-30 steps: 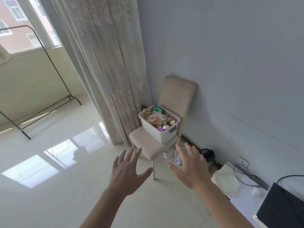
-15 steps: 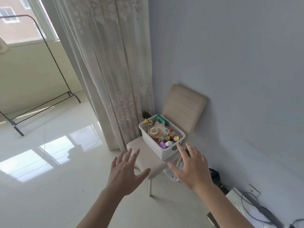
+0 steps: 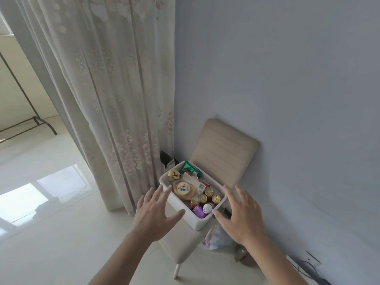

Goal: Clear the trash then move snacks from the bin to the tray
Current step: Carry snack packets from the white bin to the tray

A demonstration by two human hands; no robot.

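The bin [image 3: 186, 214] sits on the seat of a beige chair [image 3: 221, 155] pushed against the wall, beside the curtain [image 3: 115, 99]. Both hands reach toward it, one on each side: the left hand [image 3: 153, 215] by the bin's near-left wall, the right hand [image 3: 241, 214] by its right end. The fingers of both are spread wide and hold nothing; whether any fingertip already touches the plastic I cannot tell.

The bin looks like stiff white plastic with a rolled rim, so it should keep its shape when lifted. It is packed full, and the small gold-topped cans [image 3: 209, 195] probably give it real weight, so a two-handed hold under the rim at opposite ends seems wisest. The smooth walls may be slippery. The round pastry [image 3: 184, 189] in clear wrap is likely soft and easy to crush; the green packet [image 3: 188, 168] and other wrappers are light and crinkly, and could spill if the bin tips.

The pastry carries a round label with printed characters that I cannot read with certainty. Writing on the cans is too small to read. A plastic bag [image 3: 216, 237] lies on the floor under the chair. No tray is in view.
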